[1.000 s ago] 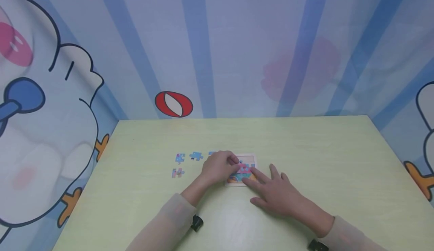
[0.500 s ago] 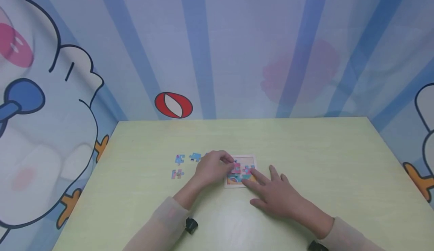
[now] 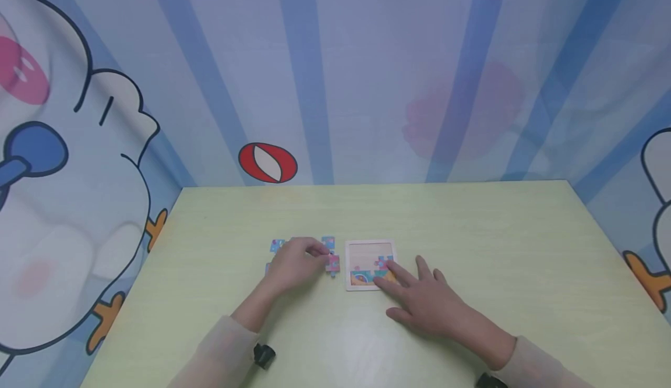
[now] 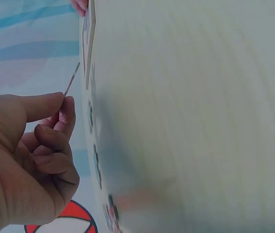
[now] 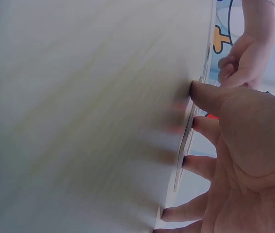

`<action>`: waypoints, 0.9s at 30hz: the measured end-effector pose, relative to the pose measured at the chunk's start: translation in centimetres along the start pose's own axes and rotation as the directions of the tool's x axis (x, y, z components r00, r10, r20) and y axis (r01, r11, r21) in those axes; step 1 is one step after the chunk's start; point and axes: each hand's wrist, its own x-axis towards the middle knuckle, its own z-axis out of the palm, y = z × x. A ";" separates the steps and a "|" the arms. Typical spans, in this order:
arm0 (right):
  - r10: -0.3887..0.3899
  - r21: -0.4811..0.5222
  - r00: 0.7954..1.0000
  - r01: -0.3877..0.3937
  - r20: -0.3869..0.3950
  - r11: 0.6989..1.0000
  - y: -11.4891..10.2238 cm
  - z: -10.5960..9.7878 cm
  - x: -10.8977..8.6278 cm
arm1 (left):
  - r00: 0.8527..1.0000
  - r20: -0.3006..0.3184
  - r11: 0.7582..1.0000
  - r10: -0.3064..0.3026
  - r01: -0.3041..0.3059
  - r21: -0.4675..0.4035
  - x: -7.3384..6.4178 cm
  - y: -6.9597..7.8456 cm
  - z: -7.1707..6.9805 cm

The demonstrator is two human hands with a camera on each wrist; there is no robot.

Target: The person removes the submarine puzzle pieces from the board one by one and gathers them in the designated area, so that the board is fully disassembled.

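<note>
Between thumb and forefinger my left hand (image 3: 297, 264) pinches a pink and blue jigsaw piece (image 3: 332, 264), held left of the puzzle frame. In the left wrist view the piece (image 4: 72, 78) appears edge-on as a thin sliver above the table. The square puzzle frame (image 3: 348, 265) lies flat, with pieces fitted along its bottom row and a pink-blue piece (image 3: 383, 262) at its right side. My right hand (image 3: 432, 300) lies with spread fingers, index and middle fingertips on the frame's lower right part. In the right wrist view its fingertips reach the frame's edge (image 5: 181, 162).
Loose jigsaw pieces lie left of the frame: a blue one (image 3: 328, 242) behind the held piece and another (image 3: 276, 245) farther left. My left hand partly covers others. The pale table (image 3: 472, 219) ends at a cartoon-printed blue curtain (image 3: 367, 73).
My left hand has moved left, carrying the pink and blue jigsaw piece out from over the frame and exposing the frame's upper left area. The right hand stays in place.
</note>
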 end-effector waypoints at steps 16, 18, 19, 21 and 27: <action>-0.003 0.000 1.000 0.003 -0.005 1.000 0.1 0.2 -0.1 | 0.995 -0.020 0.992 -0.100 0.101 0.075 -0.6 -3.8 -3.5; -0.002 0.000 1.000 0.002 -0.003 1.000 0.1 0.3 0.0 | 0.994 -0.018 0.990 -0.105 0.106 0.089 -0.6 -4.0 -3.6; 0.000 0.000 1.000 0.000 0.001 1.000 0.1 0.3 0.0 | 0.994 -0.018 0.989 -0.108 0.109 0.095 -0.6 -4.1 -3.6; -0.003 0.000 1.000 0.003 0.000 1.000 0.1 0.3 -0.1 | 0.993 -0.018 0.987 -0.118 0.119 0.110 -0.6 -4.3 -3.6; -0.010 0.010 1.000 0.010 -0.010 1.000 0.1 0.2 -0.1 | 0.990 -0.030 0.977 -0.139 0.142 0.158 -0.5 -4.3 -3.7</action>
